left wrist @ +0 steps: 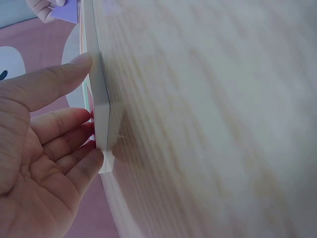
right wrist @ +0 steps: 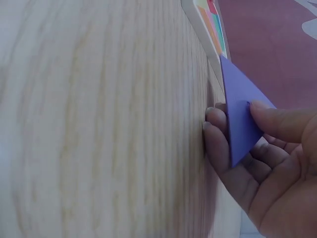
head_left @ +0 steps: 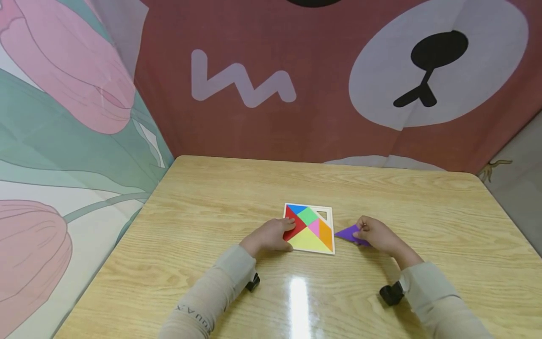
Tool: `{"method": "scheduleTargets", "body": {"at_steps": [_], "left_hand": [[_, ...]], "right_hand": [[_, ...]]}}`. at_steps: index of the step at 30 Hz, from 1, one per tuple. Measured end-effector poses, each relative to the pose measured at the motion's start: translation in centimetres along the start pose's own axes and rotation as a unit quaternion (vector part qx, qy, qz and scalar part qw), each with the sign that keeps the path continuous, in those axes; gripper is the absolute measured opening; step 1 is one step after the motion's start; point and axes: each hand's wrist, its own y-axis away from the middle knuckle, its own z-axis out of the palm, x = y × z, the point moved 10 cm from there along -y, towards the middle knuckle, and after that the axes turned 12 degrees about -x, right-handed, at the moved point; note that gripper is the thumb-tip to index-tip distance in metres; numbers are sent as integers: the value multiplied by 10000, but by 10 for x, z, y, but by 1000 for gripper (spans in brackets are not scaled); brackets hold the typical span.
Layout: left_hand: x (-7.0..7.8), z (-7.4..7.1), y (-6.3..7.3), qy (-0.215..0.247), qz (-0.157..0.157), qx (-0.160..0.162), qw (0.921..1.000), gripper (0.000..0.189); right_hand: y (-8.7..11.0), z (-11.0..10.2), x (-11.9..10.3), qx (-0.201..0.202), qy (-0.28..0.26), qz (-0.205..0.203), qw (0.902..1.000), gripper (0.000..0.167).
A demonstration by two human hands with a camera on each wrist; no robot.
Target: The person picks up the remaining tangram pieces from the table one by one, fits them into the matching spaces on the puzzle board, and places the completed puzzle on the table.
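Note:
A square tangram board [head_left: 333,235] with a white frame lies flat on the table. Red, blue, green, pink, orange and yellow pieces sit in it, and its far right corner shows white with a small triangular cut-out. My left hand [head_left: 275,234] rests at the board's left side, fingers over the red triangle [head_left: 290,214] and thumb at the near edge. Just right of the board, my right hand [head_left: 378,235] pinches a purple triangle [right wrist: 240,111] between thumb and fingers. That triangle is tilted, one corner pointing at the board's right edge.
The wooden table [head_left: 211,202] extends around the board on every side. Behind it hangs a brown cloth [head_left: 262,132] with a cartoon face, and a flowered cloth [head_left: 84,155] hangs at the left. Both wrists carry a small black camera [head_left: 391,294].

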Motion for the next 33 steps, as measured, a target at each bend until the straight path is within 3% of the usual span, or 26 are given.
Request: {"method": "scheduleTargets", "body": {"at_steps": [3,8,15,22,33], "left_hand": [[0,-1,1,29,20,18,10000,62],[1,-2,1,4,-2,10,10000,62],[1,-2,1,26,-23,-17,10000,62],[1,-1,1,22,-40,-40,10000,62],[2,-1,0,-57,-32,-26,10000,62]], "right_hand": [[-1,1,2,4,-365,59,9993,10],[-1,-8,8,478,-598,187,9969,13],[1,-18,7,972,-401,179,9943,15],[1,-20,6,1124,-689,105,9912,15],[-6,-19,1,1420,-545,64,9883,15]]}}
